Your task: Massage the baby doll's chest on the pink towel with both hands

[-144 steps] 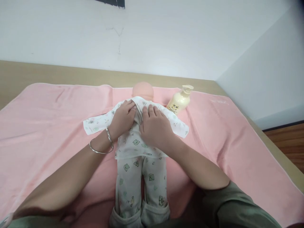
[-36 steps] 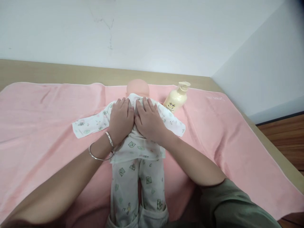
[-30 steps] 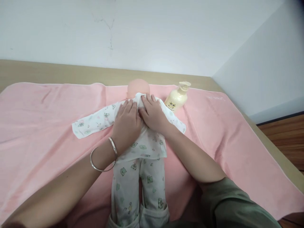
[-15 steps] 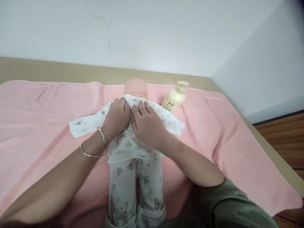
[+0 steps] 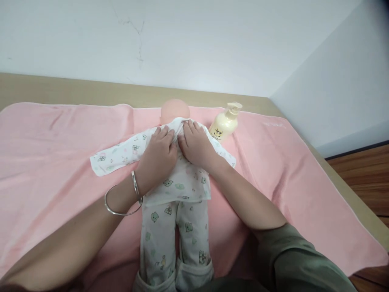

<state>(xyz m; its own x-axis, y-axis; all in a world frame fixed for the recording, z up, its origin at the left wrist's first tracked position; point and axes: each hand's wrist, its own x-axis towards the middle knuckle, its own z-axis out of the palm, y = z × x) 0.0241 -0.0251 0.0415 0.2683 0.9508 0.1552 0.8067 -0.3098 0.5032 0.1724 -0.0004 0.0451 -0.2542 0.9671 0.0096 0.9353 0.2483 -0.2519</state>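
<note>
A baby doll (image 5: 175, 110) lies stretched out with its smooth bald head away from me. It wears a white long-sleeved shirt (image 5: 185, 178) and matching trousers (image 5: 161, 239), both printed with small green bears. My left hand (image 5: 159, 156) rests on the shirt's upper left part, its fingers extended toward the shoulder. On the other side, my right hand (image 5: 197, 145) lies over the upper right part, fingers stretched toward the neckline. Between the hands the cloth is creased and pulled together. My palms hide much of the doll's upper body.
A pink blanket (image 5: 60, 162) lies under the doll on a light wooden table (image 5: 91, 90). Near the doll's right-side sleeve, a cream pump bottle (image 5: 225, 123) leans over on the blanket. White walls (image 5: 194, 44) meet behind the table; brown wood (image 5: 364, 174) shows at the right.
Both hands have moved slightly to the right, the right one also up toward the neck. The shirt's neckline has bunched between them and covers more of the neck.
</note>
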